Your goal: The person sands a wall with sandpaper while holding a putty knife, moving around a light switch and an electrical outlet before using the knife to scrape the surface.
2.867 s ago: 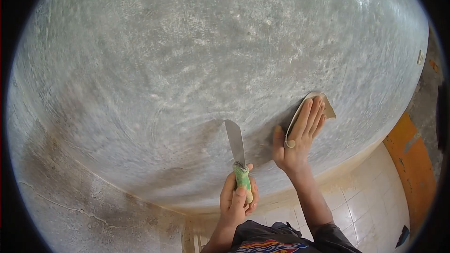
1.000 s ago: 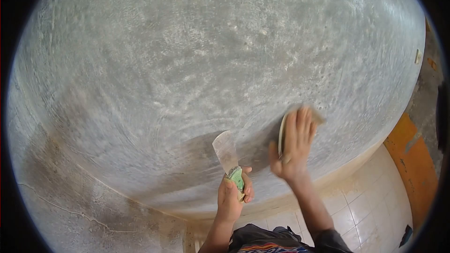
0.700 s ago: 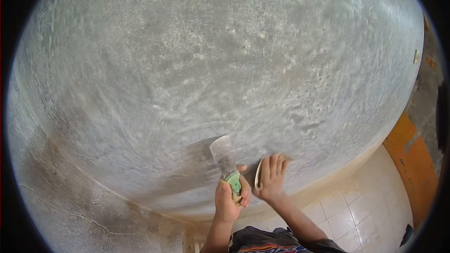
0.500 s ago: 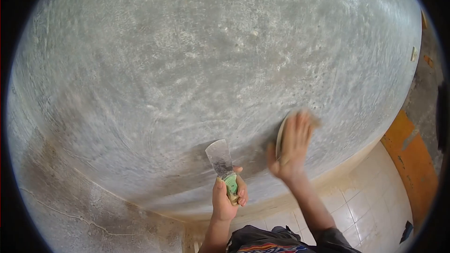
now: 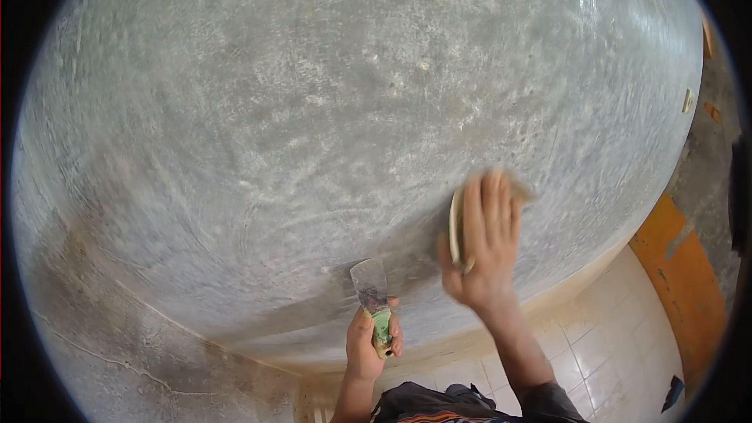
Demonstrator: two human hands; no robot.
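My left hand (image 5: 366, 351) is wrapped round the green handle of a putty knife (image 5: 370, 280). Its broad metal blade points up and overlaps the lower part of the grey wall (image 5: 329, 141). To the right, my right hand (image 5: 487, 247) lies over a bent tan sheet of sandpaper (image 5: 456, 227), pressing it against the wall. The sheet's pale edge curves out along the thumb side, while the palm hides most of it. The fingertips are blurred. Pale scuffs and swirl marks cover the wall surface.
A stained wall (image 5: 117, 345) with a long crack meets the grey wall at the lower left. Pale floor tiles (image 5: 580, 352) lie below. An orange strip (image 5: 674, 258) runs along the right side, and a small dark object (image 5: 672, 393) lies near it.
My right hand and the sandpaper have moved slightly up and left over the wall. My left hand has dropped a little with the putty knife, its blade now lower.
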